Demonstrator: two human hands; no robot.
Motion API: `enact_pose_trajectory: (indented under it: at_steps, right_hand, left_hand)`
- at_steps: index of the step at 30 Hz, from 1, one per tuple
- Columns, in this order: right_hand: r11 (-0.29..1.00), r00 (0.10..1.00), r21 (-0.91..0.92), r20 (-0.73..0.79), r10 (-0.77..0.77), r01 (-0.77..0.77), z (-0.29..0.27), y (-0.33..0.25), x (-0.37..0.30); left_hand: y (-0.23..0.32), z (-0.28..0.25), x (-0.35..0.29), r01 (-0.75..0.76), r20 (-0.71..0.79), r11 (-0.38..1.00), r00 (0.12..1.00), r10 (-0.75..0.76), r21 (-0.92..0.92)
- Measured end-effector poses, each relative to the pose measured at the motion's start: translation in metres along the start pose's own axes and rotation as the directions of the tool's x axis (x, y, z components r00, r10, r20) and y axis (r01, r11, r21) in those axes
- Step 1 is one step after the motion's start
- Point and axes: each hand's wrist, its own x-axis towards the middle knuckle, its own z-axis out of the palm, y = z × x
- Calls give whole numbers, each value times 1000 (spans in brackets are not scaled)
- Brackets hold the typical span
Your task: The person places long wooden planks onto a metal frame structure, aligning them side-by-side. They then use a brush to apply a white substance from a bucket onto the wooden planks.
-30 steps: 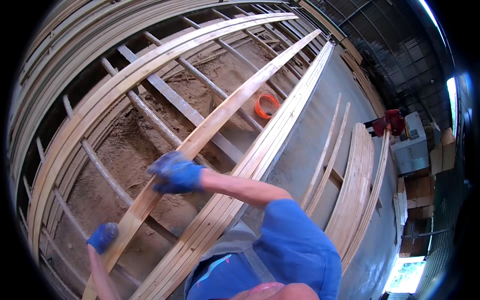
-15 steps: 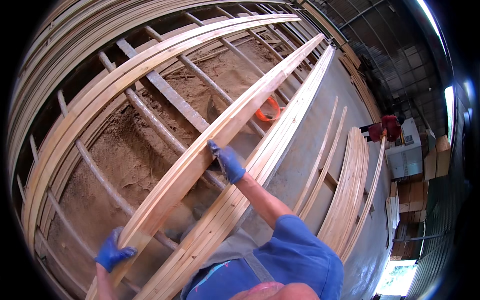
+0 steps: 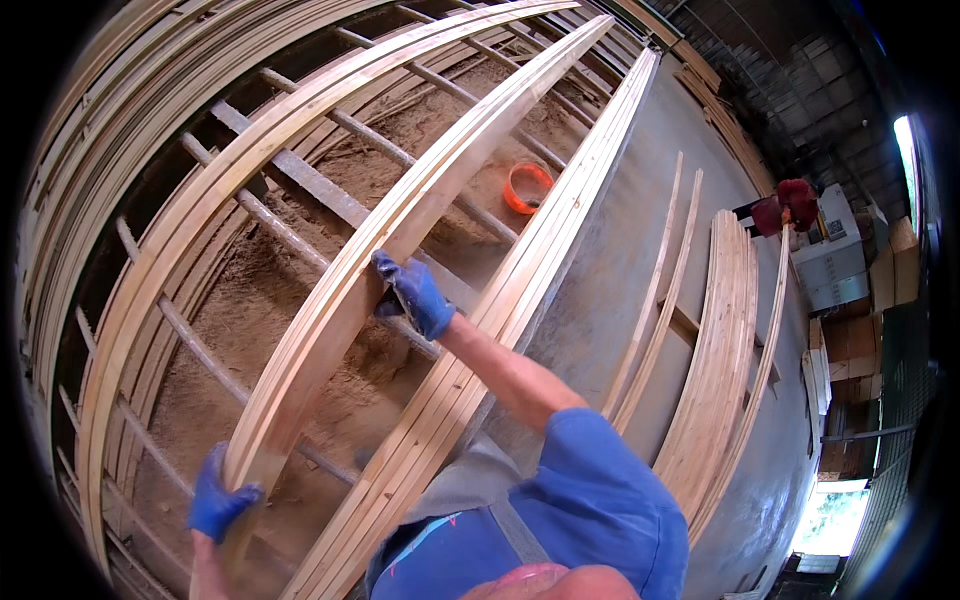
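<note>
A tight bundle of long, pale wooden boards (image 3: 330,278) runs from near me to the far end, lying across metal bars. My left hand (image 3: 220,497), in a blue glove, grips its near left side, the thumb over the top. Further along, my right hand (image 3: 415,297), also gloved in blue, is closed against the bundle's right side; some of its fingers are hidden. Closer to my body lies a second row of boards (image 3: 470,348), parallel to the first and apart from it. A third set of boards (image 3: 200,205) rests across the bars on the left.
Metal bars (image 3: 285,232) span a pit of brown sawdust (image 3: 240,330). An orange bucket (image 3: 527,188) stands between the board rows. More boards (image 3: 712,340) lie on the grey floor (image 3: 620,270) at right, where another person in red sleeves (image 3: 785,208) holds a long strip.
The gripped bundle has shifted left, away from the nearer row, and both my hands have moved with it. The gap between the two rows is wider. My view has tilted slightly.
</note>
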Motion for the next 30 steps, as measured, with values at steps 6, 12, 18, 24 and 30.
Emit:
enact_pose_trajectory:
  at_steps: [6, 12, 18, 24, 30]
  right_hand:
    - [305, 809, -844, 521, 273, 440, -10, -28, -67]
    - [-55, 624, -631, 775, -104, 774, 65, -14, 4]
    - [-302, 683, -626, 716, 143, 719, 39, 17, 47]
    - [-437, 482, -377, 862, 157, 817, -34, 30, -37]
    - [-373, 353, -277, 923, 155, 886, -21, 42, -25]
  left_hand:
    - [-94, 95, 2, 38, -295, 669, 914, 277, 743]
    - [-69, 91, 2, -42, -291, 744, 905, 312, 667]
    - [-21, 72, 12, -128, -224, 841, 933, 282, 525]
    - [-64, 158, -54, -102, -474, 758, 724, 500, 644]
    - [-81, 207, -103, 132, -801, 844, 417, 429, 520]
